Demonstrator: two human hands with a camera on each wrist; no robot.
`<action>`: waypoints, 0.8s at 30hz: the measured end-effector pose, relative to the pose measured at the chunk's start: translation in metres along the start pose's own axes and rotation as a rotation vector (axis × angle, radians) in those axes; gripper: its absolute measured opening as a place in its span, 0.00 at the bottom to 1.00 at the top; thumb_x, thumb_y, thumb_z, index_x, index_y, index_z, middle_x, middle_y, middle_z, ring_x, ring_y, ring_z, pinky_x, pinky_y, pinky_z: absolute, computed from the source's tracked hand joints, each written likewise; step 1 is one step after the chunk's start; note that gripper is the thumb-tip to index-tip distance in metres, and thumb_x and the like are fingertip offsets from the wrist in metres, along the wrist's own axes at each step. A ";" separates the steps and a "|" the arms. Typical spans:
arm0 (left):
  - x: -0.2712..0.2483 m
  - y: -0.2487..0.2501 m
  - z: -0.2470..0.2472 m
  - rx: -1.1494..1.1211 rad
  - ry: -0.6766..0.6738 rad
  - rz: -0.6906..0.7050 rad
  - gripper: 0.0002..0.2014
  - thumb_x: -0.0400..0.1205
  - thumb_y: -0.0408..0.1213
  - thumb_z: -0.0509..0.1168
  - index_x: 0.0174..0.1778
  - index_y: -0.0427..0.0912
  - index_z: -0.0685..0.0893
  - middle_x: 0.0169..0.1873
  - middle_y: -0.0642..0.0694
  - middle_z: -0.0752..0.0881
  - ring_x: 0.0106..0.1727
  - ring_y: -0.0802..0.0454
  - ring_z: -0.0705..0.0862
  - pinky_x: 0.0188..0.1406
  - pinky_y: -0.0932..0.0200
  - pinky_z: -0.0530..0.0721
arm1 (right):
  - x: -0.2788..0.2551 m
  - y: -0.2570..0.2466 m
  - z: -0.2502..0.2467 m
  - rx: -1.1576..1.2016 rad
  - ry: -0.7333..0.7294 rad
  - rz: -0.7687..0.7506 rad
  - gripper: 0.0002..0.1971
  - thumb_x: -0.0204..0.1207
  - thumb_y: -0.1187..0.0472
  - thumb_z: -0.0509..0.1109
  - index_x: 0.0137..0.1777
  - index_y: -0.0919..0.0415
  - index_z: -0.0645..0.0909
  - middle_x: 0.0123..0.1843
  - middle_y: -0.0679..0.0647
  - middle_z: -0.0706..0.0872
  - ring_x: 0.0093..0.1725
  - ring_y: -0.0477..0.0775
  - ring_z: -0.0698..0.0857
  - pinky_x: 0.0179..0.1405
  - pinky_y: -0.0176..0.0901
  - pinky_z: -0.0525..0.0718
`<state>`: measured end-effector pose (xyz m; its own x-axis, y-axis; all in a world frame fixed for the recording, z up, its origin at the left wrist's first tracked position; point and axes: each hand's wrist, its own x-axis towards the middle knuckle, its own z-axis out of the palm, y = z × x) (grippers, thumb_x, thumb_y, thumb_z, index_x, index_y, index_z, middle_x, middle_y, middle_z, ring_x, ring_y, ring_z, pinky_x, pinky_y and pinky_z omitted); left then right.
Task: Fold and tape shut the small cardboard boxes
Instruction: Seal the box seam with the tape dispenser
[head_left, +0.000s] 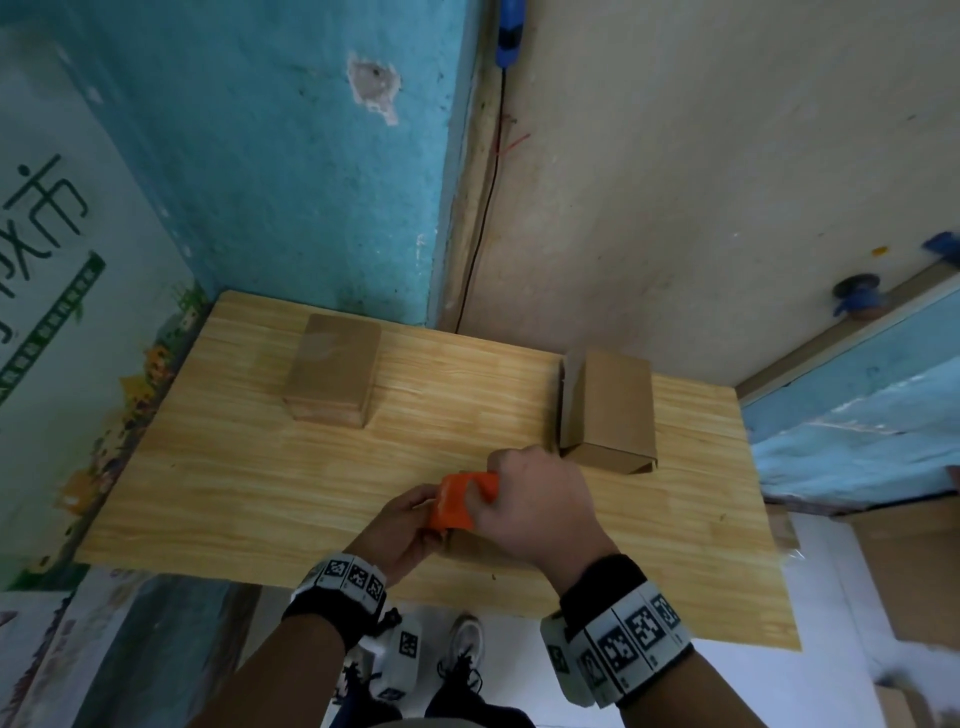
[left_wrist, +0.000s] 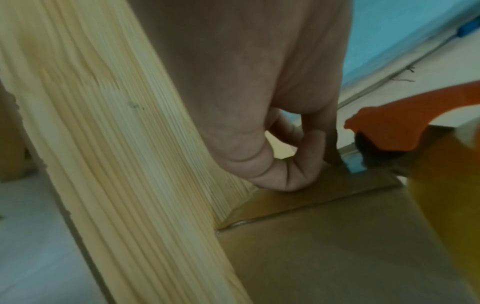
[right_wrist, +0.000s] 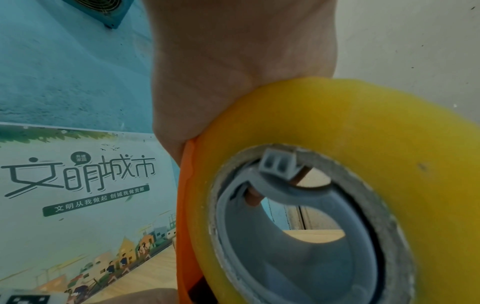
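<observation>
At the table's near middle my right hand (head_left: 535, 499) grips an orange tape dispenser (head_left: 457, 501) from above. The right wrist view shows its yellow tape roll (right_wrist: 337, 127) and grey hub (right_wrist: 272, 236) under my palm. My left hand (head_left: 402, 525) holds a small cardboard box (left_wrist: 337, 246) beneath the dispenser, almost hidden in the head view. In the left wrist view, curled left fingers (left_wrist: 285, 174) press on the box's flap beside a shiny strip of tape (left_wrist: 353, 162) coming from the dispenser (left_wrist: 389, 127).
A closed cardboard box (head_left: 332, 376) lies at the back left of the wooden table (head_left: 208, 493). Another box (head_left: 608, 410) with a raised side flap sits at the back right. Walls stand behind the table, and brown cartons (head_left: 914, 571) stand on the floor to the right.
</observation>
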<state>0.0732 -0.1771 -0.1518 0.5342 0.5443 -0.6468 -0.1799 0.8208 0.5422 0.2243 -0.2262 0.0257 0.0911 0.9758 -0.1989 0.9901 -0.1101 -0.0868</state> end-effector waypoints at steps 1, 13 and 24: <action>-0.002 0.000 -0.001 0.019 -0.015 0.013 0.10 0.87 0.22 0.61 0.60 0.28 0.85 0.40 0.36 0.85 0.33 0.51 0.83 0.28 0.63 0.82 | 0.000 0.000 0.000 -0.002 0.005 -0.001 0.22 0.81 0.36 0.57 0.39 0.54 0.77 0.35 0.51 0.78 0.34 0.57 0.78 0.34 0.46 0.73; 0.001 0.005 -0.021 0.771 -0.238 0.240 0.51 0.62 0.22 0.84 0.76 0.62 0.71 0.80 0.57 0.64 0.75 0.57 0.75 0.62 0.62 0.85 | 0.001 0.005 0.006 -0.011 0.025 -0.015 0.24 0.78 0.34 0.55 0.38 0.53 0.79 0.34 0.50 0.82 0.34 0.57 0.83 0.29 0.45 0.75; -0.003 -0.010 -0.007 0.681 -0.204 0.368 0.53 0.60 0.30 0.90 0.79 0.53 0.72 0.70 0.46 0.84 0.70 0.52 0.84 0.59 0.59 0.86 | 0.005 0.008 0.006 -0.008 0.019 -0.010 0.22 0.78 0.36 0.58 0.39 0.54 0.79 0.33 0.50 0.82 0.33 0.57 0.82 0.30 0.45 0.73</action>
<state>0.0678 -0.1852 -0.1592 0.6912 0.6628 -0.2878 0.1351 0.2727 0.9526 0.2319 -0.2231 0.0185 0.0828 0.9802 -0.1797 0.9918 -0.0987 -0.0814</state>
